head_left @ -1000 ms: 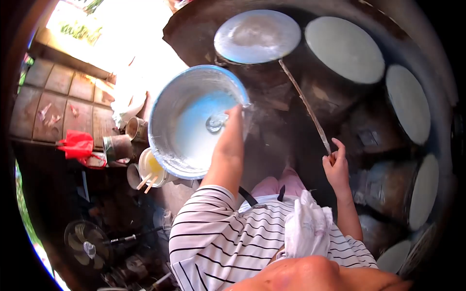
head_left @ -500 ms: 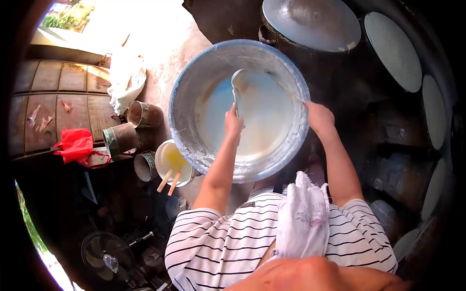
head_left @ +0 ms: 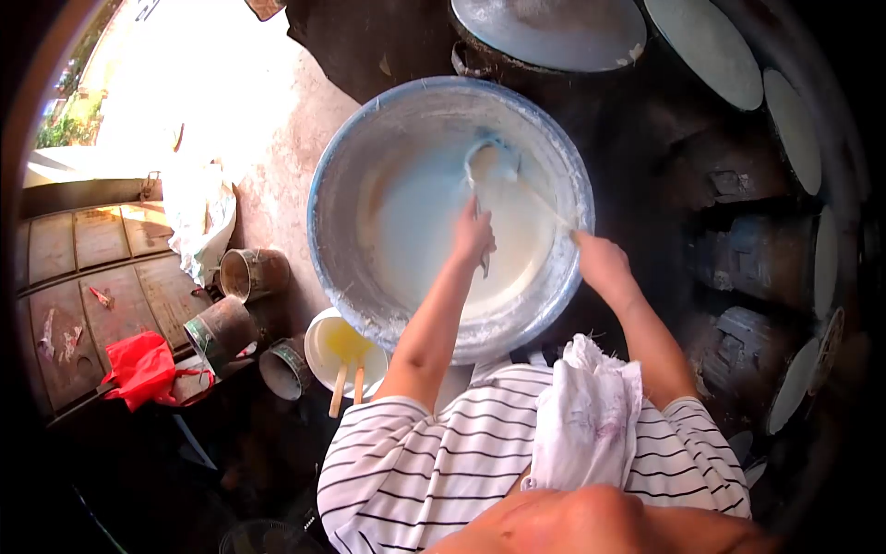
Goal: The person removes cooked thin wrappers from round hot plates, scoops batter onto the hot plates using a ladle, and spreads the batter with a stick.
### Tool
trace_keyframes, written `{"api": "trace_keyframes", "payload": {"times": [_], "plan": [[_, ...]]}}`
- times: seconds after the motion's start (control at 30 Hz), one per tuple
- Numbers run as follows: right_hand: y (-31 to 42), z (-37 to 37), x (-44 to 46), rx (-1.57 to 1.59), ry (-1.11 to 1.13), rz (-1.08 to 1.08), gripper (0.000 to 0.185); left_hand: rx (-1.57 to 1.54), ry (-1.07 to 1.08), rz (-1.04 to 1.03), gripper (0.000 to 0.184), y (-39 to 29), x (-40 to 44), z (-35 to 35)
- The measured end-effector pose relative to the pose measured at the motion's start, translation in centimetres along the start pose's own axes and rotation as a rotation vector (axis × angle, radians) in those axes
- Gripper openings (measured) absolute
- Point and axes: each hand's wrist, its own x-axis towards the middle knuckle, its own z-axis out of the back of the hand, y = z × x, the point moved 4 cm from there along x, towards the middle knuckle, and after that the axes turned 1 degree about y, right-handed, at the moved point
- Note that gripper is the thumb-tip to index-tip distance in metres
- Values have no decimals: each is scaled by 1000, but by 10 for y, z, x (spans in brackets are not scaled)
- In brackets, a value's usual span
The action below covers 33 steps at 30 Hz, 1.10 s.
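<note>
Ladle (head_left: pixel 486 167): my left hand (head_left: pixel 472 236) grips; haste may splash.
Stick (head_left: pixel 551 210): right hand (head_left: pixel 604 262) grips, tub's (head_left: pixel 325 249) right edge; may snag ladle.

Your right hand (head_left: pixel 602 260), off to the side of the tub (head_left: pixel 337 249) a second ago, is now at its rim, and the stick (head_left: pixel 549 208) it holds reaches inside instead of towards the lidded pot (head_left: pixel 554 32). Your left hand (head_left: pixel 472 233) sits a little farther right than half a second ago, and the ladle (head_left: pixel 472 166) in it, its bowl edge-on then, now shows rounder and nearer the stick. The fan (head_left: pixel 268 540) has slipped mostly out of view.
</note>
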Motion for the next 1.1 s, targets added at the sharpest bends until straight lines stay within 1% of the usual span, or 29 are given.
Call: {"api": "trace_keyframes", "payload": {"times": [0.03, 0.07, 0.1, 0.13, 0.17, 0.2, 0.23, 0.27, 0.33, 0.4, 0.43, 0.47, 0.5, 0.53, 0.57, 0.6, 0.63, 0.67, 0.7, 0.73, 0.77, 0.8, 0.87, 0.9, 0.97, 1.0, 1.03, 1.1], "plan": [[14, 9, -3, -11, 17, 15, 33, 75, 63, -3, 57, -11, -3, -3], [8, 10, 7, 32, -14, -22, 33, 148, 117, 9, 57, -14, -1, -2], [-2, 8, 11, 73, -34, -61, 34, 144, 45, -23, 58, -9, 13, 9], [-9, 4, 10, 114, -45, -101, 35, 50, 5, -2, 57, 6, 15, 8], [-8, -9, 13, 103, 2, -108, 36, -39, -32, 11, 57, 19, 16, 2], [0, -19, 10, 137, 11, -76, 37, -121, -66, 19, 56, 30, 18, -7], [7, -30, 9, 221, 1, -33, 35, -243, -2, 63, 56, 38, 13, -21], [10, -41, 7, 300, -8, 14, 34, -409, 13, 140, 50, 44, 8, -36], [5, -49, -1, 331, -13, 49, 33, -683, 90, 205, 47, 42, 3, -55], [-4, -49, -18, 352, -37, 96, 33, -877, 89, 226, 26, 39, -11, -69], [-9, -49, -26, 401, -83, 156, 33, -972, 93, 239, 17, 37, -20, -75], [-16, -53, -36, 451, -130, 213, 34, -1130, 220, 303, 7, 40, -30, -84], [-21, -54, -46, 502, -177, 272, 34, -1282, 349, 369, 14, 43, -40, -88], [-25, -51, -61, 665, -60, 216, 36, -1433, 485, 434, 27, 35, -57, -95], [-31, -44, -77, 818, 57, 168, 37, -1492, 671, 499, 44, 27, -78, -100], [-33, -38, -88, 962, 171, 132, 39, -1500, 808, 466, 43, 11, -100, -100], [-37, -38, -98, 1103, 159, 90, 38, -1504, 955, 431, 43, 0, -124, -98], [-40, -25, -111, 1194, 227, 195, 39, -1433, 1118, 370, 42, -11, -145, -97], [-43, -9, -119, 1242, 236, 275, 38, -1428, 1006, 328, 41, -28, -176, -95], [-36, -3, -135, 1322, 275, 334, 38, -1379, 1073, 269, 40, -45, -209, -92], [-27, 12, -155, 1446, 307, 358, 37, -1345, 1026, 213, 41, -62, -239, -85], [-16, 34, -176, 1514, 334, 427, 36, -1276, 1048, 150, 42, -85, -268, -81], [4, 76, -209, 1553, 320, 577, 33, -1119, 1200, -14, 27, -129, -320, -72], [13, 93, -218, 1551, 241, 610, 36, -1029, 1294, -122, 20, -154, -345, -69], [36, 131, -237, 1553, 163, 801, 36, -926, 1405, -257, 12, -198, -380, -65], [47, 148, -243, 1545, 111, 913, 36, -926, 1426, -252, 24, -213, -391, -65], [53, 151, -246, 1565, 121, 943, 37, -926, 1447, -247, 40, -229, -402, -65], [58, 146, -241, 1595, 151, 981, 37, -970, 1496, -212, 40, -241, -406, -61]]}}
